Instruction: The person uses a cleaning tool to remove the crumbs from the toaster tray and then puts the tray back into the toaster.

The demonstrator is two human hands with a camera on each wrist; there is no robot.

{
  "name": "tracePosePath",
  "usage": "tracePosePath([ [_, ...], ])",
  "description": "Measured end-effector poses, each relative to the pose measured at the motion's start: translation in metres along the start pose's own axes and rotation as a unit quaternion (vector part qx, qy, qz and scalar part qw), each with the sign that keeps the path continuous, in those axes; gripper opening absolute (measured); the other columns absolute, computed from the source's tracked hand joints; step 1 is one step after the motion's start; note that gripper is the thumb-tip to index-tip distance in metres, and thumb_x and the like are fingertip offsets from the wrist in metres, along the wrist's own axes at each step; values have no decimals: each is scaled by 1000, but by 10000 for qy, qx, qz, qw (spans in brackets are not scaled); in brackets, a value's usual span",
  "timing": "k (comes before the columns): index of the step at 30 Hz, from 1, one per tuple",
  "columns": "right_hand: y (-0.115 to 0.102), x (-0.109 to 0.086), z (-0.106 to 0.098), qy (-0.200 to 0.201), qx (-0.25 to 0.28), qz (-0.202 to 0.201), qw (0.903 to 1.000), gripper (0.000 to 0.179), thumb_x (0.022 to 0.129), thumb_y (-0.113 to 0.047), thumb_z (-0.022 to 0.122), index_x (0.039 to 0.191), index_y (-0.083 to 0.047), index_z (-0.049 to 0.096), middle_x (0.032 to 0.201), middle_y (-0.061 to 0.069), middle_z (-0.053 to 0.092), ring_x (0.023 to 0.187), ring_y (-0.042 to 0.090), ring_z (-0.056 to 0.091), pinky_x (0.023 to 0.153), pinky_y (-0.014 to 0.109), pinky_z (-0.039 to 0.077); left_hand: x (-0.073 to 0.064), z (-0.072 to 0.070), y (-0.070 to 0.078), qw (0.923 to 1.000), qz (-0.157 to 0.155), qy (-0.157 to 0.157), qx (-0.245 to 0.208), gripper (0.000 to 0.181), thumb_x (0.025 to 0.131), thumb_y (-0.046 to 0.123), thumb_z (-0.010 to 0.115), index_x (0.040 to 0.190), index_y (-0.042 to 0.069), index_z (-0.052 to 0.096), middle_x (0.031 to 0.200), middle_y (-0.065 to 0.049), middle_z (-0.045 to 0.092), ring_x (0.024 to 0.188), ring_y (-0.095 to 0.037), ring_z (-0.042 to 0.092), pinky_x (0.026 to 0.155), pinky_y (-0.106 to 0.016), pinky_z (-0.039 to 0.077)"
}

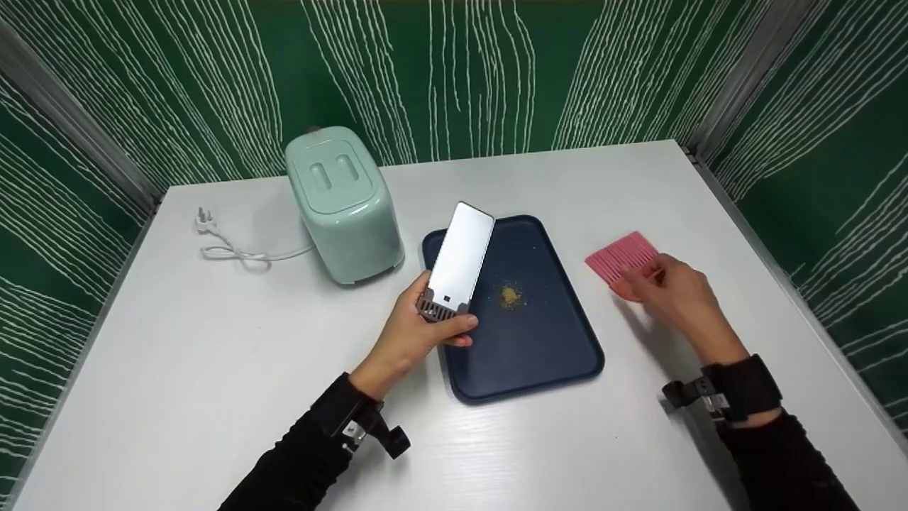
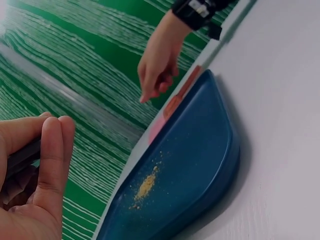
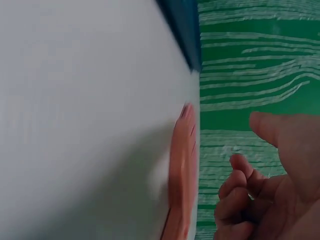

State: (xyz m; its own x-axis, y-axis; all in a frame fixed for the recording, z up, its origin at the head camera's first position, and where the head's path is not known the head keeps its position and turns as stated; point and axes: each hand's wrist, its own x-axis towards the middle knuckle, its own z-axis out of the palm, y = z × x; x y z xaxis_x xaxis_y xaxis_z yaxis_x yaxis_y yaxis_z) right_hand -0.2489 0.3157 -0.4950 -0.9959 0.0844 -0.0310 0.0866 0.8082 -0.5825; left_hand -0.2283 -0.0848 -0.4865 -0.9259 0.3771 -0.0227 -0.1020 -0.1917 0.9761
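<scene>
My left hand (image 1: 411,333) grips the dark slotted end of a flat, shiny silver rectangular piece (image 1: 464,248). It holds this piece tilted up over the left side of a dark blue tray (image 1: 546,358). A small heap of yellowish crumbs (image 1: 510,296) lies on the tray. To the right of the tray, a brush with pink bristles (image 1: 624,254) and an orange handle (image 3: 177,185) lies on the table. Just above the brush hovers my right hand (image 1: 681,294), fingers loosely bent and holding nothing. A gap between hand and brush shows in the right wrist view.
A mint-green toaster (image 1: 347,213) with two slot shapes on its top stands behind and left of the tray. Its white cord (image 1: 262,255) and plug (image 1: 206,221) lie beside it on the white table (image 1: 213,369). Green walls with white streaks rise around the table.
</scene>
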Motion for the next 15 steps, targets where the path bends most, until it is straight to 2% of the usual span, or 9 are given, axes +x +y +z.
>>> tracePosePath([
  [3, -22, -2, 8, 237, 159, -424, 9987, 45, 106, -44, 65, 104, 1, 66, 87, 13, 65, 79, 23, 56, 68, 29, 43, 1, 4, 0, 10000, -9, -6, -87, 72, 88, -11, 81, 149, 4, 46, 105, -11, 65, 88, -22, 76, 78, -44, 68],
  [7, -55, -8, 20, 249, 494, -816, 9951, 40, 105, -41, 69, 100, -2, 71, 81, 8, 63, 75, 17, 53, 66, 26, 42, 1, 10, -1, 9997, -15, -11, -258, 74, 89, -14, 78, 151, 4, 43, 108, -14, 70, 91, -22, 78, 83, -45, 67],
  [11, -85, -13, 35, -246, 920, -904, 9913, 43, 108, -46, 63, 109, -4, 74, 86, 10, 69, 77, 18, 59, 70, 28, 46, 2, 17, -2, 9993, 70, -79, -345, 75, 90, -15, 76, 152, 5, 41, 108, -13, 73, 94, -23, 78, 85, -44, 67],
  [15, -109, -16, 54, -682, 1294, -1073, 9834, 45, 110, -46, 58, 114, -5, 75, 93, 16, 75, 81, 22, 67, 73, 30, 51, 4, 25, -5, 9988, 201, -208, -404, 70, 90, -15, 76, 148, 4, 41, 108, -12, 72, 92, -24, 78, 85, -43, 67],
])
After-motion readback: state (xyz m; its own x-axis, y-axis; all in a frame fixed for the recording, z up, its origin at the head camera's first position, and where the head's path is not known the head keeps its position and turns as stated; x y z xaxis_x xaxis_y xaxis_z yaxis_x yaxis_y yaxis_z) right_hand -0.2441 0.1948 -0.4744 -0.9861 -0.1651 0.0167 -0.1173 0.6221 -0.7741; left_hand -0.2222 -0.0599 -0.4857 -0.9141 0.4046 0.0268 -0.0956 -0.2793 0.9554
